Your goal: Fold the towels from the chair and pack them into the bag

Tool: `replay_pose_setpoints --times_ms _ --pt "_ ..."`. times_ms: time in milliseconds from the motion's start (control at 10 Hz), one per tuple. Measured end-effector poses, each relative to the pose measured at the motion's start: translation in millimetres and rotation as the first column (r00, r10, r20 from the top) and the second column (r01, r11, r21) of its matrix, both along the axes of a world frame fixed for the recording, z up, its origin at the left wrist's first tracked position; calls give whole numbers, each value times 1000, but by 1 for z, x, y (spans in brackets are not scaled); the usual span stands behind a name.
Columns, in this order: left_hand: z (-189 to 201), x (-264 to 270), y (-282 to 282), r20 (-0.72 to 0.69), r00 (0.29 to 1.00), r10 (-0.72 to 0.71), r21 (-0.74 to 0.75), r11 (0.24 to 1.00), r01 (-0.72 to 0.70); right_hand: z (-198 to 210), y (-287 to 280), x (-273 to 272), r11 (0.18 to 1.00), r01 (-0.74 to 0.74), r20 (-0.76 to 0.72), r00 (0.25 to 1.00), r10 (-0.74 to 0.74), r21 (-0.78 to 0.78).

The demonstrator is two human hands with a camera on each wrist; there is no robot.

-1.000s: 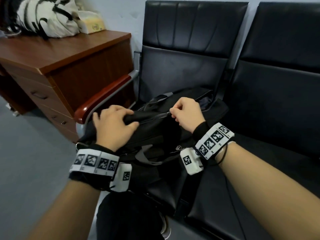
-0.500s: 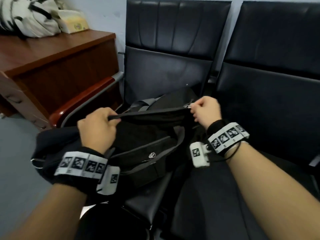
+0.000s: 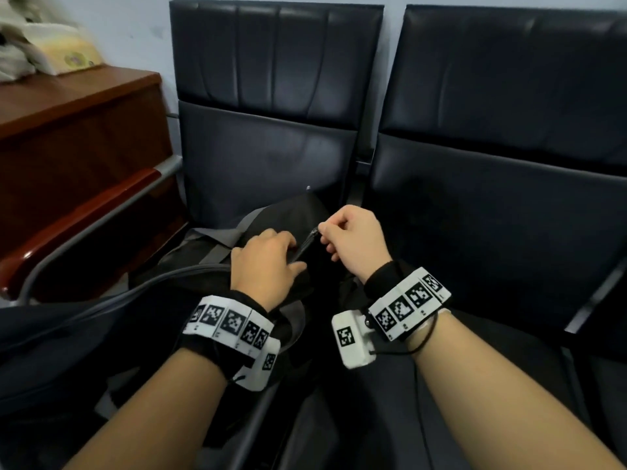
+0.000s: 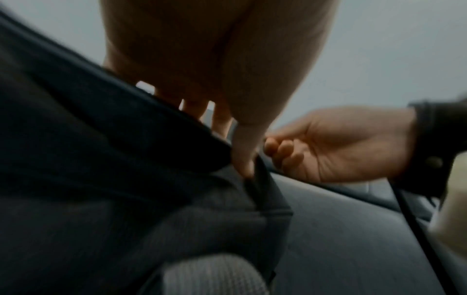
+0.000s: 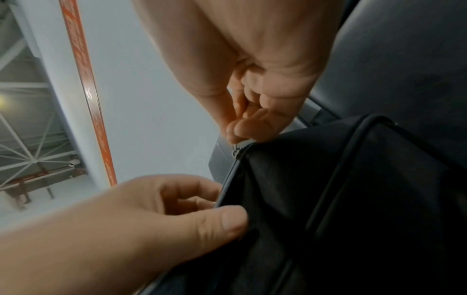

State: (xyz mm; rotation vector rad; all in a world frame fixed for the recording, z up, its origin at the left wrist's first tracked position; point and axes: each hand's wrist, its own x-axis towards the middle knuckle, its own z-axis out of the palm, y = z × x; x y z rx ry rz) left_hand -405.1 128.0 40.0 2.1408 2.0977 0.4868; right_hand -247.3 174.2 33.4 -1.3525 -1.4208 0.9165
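Black bag (image 3: 203,262) lying on the seat of the left black chair (image 3: 271,157), its top edge pinched between thumb and curled fingers of the left hand (image 3: 268,266). Just beside it, right hand (image 3: 356,239) curled, thumb and forefinger nipping the small zipper pull (image 5: 236,148) at the bag's corner. Further left, wooden armrest (image 3: 84,228) and brown desk (image 3: 68,137). Towels out of sight.
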Motion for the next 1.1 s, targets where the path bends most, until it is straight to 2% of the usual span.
replay_pose_setpoints --times_ms 100,200,300,500,700,800,1000,1100 --pt "-7 2 8 23 1000 -8 91 996 6 -12 15 17 999 -5 13 1000 6 -37" --pt "-7 -11 8 86 995 -49 112 993 39 -29 40 38 994 85 41 996 -82 -71" --pt "-5 -28 -1 138 988 -64 112 993 49 -50 55 46 980 151 51 988 -145 -126" --pt "-4 -55 -15 261 963 -70 37 997 63 -84 49 33 956 201 116 977 -180 -215" --pt "1 -57 -20 225 974 -3 -141 989 35 -58 19 34 962 198 162 972 -168 -188" --pt "7 -48 -29 247 969 18 -111 994 10 -37 -4 44 968 187 88 981 -174 -166" --pt "21 -10 -49 232 968 -92 51 995 82 9 -52 75 986 130 -61 989 -137 -104" --pt "18 21 -48 259 959 -113 36 994 107 35 -60 103 994 109 -133 985 -109 -11"
